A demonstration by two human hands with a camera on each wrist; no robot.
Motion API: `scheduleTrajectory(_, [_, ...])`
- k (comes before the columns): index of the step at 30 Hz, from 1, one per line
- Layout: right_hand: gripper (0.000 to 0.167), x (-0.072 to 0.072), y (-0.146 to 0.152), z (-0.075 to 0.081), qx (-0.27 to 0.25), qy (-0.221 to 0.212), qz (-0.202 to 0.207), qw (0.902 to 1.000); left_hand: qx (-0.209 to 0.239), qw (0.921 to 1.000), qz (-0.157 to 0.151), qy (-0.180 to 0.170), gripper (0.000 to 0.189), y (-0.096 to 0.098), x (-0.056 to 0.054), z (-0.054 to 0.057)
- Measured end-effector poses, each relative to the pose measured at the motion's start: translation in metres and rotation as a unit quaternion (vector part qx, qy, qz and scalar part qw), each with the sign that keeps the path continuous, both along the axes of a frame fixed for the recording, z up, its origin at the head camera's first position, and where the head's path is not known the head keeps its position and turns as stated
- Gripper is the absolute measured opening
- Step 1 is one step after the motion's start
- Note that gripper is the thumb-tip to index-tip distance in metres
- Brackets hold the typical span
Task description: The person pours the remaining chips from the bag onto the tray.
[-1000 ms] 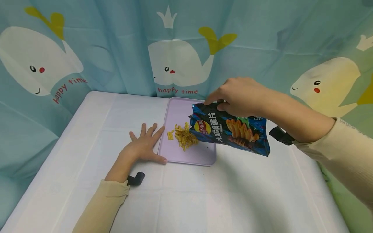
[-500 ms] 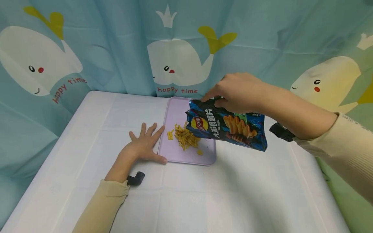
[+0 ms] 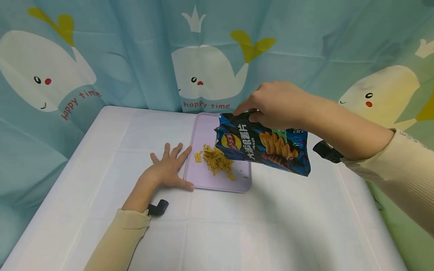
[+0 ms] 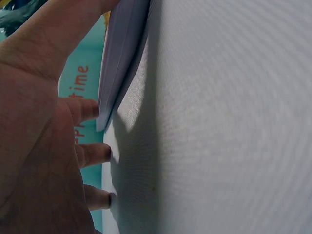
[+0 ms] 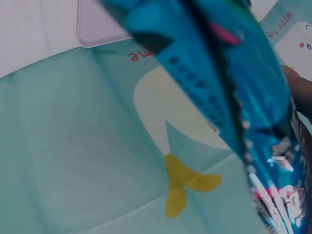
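Observation:
A bag of potato chips point(image 3: 262, 145), dark blue with a red and yellow logo, is held on its side above the right half of a lilac tray point(image 3: 203, 178). My right hand point(image 3: 279, 105) pinches its upper edge, and the torn end points left. Below that end, a heap of yellow chips point(image 3: 217, 161) lies on the tray, with a few crumbs to the right. With fingers spread, my left hand point(image 3: 167, 169) rests at the tray's left edge, thumb and a fingertip touching it. In the right wrist view the bag point(image 5: 209, 73) hides most of the hand.
A white cloth covers the table point(image 3: 210, 233). Behind it hangs a blue curtain point(image 3: 145, 56) printed with whales, close to the tray's far edge. Black camera mounts point(image 3: 158, 207) sit on both wrists.
The bag and my right hand have risen slightly and shifted left. More chips and crumbs lie at the heap's lower right on the tray. My left hand stays in place.

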State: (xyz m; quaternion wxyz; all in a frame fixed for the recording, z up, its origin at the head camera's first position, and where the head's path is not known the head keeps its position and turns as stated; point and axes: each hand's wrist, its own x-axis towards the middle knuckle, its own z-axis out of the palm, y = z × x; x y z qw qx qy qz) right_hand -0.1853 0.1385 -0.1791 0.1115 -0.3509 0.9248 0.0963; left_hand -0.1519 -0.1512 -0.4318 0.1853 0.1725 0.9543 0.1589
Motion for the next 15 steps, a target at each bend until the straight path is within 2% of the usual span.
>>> scheduleTrajectory(15, [0.036, -0.0004, 0.0009, -0.0001, -0.003, -0.007, 0.008, 0.9999, 0.002, 1.0, 0.003, 0.002, 0.136, -0.0004, -0.0006, -0.0012])
